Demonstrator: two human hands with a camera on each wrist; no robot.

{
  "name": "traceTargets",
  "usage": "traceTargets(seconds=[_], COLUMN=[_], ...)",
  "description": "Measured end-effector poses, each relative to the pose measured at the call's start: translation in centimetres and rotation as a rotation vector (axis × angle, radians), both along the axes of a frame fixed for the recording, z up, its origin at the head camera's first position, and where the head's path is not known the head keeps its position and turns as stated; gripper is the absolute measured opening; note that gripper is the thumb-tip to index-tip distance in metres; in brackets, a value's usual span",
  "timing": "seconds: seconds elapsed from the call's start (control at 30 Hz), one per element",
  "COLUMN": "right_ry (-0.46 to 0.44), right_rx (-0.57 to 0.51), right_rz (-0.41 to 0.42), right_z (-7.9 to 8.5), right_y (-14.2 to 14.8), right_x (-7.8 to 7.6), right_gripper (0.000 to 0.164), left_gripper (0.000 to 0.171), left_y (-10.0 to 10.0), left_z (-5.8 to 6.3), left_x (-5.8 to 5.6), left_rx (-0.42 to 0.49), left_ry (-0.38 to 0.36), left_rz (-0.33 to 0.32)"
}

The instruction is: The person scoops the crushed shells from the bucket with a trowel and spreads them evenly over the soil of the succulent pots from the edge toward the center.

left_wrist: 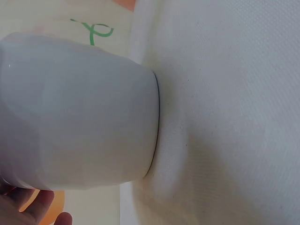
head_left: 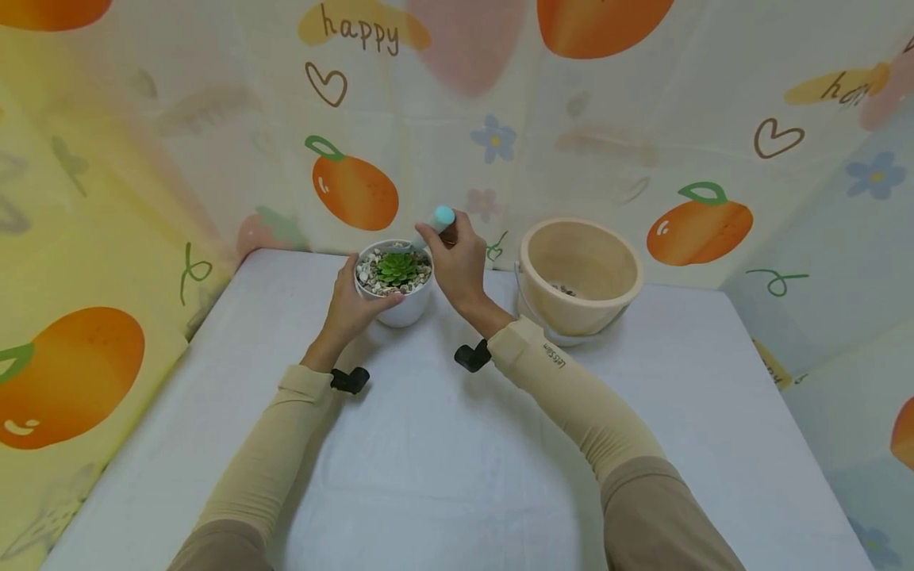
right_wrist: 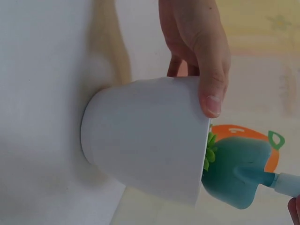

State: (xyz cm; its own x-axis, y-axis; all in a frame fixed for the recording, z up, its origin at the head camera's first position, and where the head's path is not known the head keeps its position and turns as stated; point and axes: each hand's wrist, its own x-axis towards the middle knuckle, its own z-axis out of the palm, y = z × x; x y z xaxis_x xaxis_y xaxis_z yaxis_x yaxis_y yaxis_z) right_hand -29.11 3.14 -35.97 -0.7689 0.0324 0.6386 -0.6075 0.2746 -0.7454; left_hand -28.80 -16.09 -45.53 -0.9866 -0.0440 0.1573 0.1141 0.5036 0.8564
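Observation:
A white flower pot [head_left: 403,312] stands on the table, holding a green succulent [head_left: 397,269] ringed by pale pebbles [head_left: 370,277]. My left hand [head_left: 351,304] grips it at the left, thumb along the near rim and fingers round the far side. In the right wrist view that thumb [right_wrist: 213,89] presses the pot wall near the rim. My right hand [head_left: 460,266] holds a small trowel by its light blue handle [head_left: 441,218]. The trowel's teal blade [right_wrist: 234,168] is at the pot's rim beside the succulent; its tip is hidden.
To the right stands a beige bucket [head_left: 571,311] with a white handle and a few pebbles [head_left: 562,289] at its bottom. A white cloth [head_left: 443,476] covers the table. Printed curtains [head_left: 428,143] hang close behind and at the sides.

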Motion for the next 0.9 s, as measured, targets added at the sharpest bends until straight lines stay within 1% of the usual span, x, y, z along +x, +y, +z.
traceTargets(seconds=[0.2, 0.4, 0.6, 0.7, 0.9], right_ry=[-0.006, -0.026, -0.046, -0.057, -0.107], right_rx=[-0.033, -0.068, -0.093, -0.122, -0.214], right_rz=[-0.028, -0.036, -0.054, -0.062, -0.057], right_z=[0.5, 0.7, 0.7, 0.8, 0.7], right_y=[0.0, 0.2, 0.8, 1.1, 1.9], right_x=[0.1, 0.0, -0.2, -0.2, -0.1], right_gripper=[0.031, 0.034, 0.033, 0.033, 0.031], left_gripper=[0.115, 0.116, 0.116, 0.115, 0.117], left_y=[0.0, 0.0, -0.1, -0.1, -0.1], left_z=[0.1, 0.0, -0.1, -0.1, -0.2], left_x=[0.0, 0.0, 0.0, 0.0, -0.1], left_rx=[-0.003, 0.001, 0.003, 0.005, 0.012], left_ry=[-0.025, -0.030, -0.036, -0.033, -0.036], left_rz=[0.005, 0.002, 0.002, 0.002, 0.000])
